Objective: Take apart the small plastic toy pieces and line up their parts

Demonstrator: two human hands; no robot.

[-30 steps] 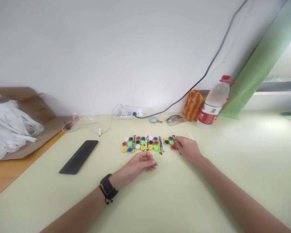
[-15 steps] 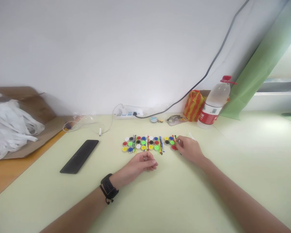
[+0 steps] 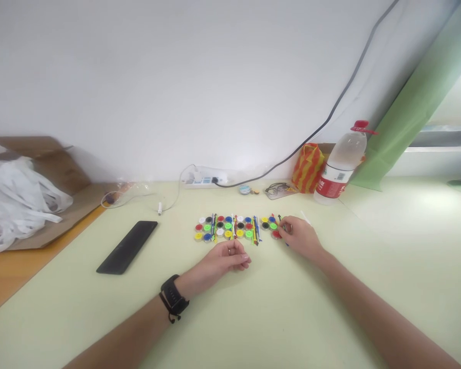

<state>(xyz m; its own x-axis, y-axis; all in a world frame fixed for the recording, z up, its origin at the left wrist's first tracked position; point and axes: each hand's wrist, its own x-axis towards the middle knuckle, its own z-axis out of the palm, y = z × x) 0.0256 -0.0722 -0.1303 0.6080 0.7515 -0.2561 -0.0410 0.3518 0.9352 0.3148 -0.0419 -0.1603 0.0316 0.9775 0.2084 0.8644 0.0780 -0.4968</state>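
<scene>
Small round discs [image 3: 228, 226] in white, black, red, blue, green and yellow lie in groups on the table, with thin coloured plastic arrows [image 3: 256, 229] standing in bundles between them. At the rightmost group, my right hand [image 3: 301, 237] pinches at a plastic arrow beside a red disc [image 3: 275, 234]. Its fingers partly cover the arrows there, and a dark arrow tip [image 3: 279, 218] pokes out above them. My left hand [image 3: 226, 259] rests on the table just in front of the discs, fingers loosely curled in, with nothing visible in it.
A black flat slab [image 3: 127, 247] lies to the left. Behind are a power strip [image 3: 205, 181], a small round tin [image 3: 245, 189], a striped bag [image 3: 308, 167] and a large bottle [image 3: 336, 177]. A cardboard box [image 3: 54, 164] with white strips stands far left.
At the rightmost group, the red arrow tip has shifted slightly left, apart from the dark one. My right hand stays over the same spot; my left hand is still. The view has shifted slightly.
</scene>
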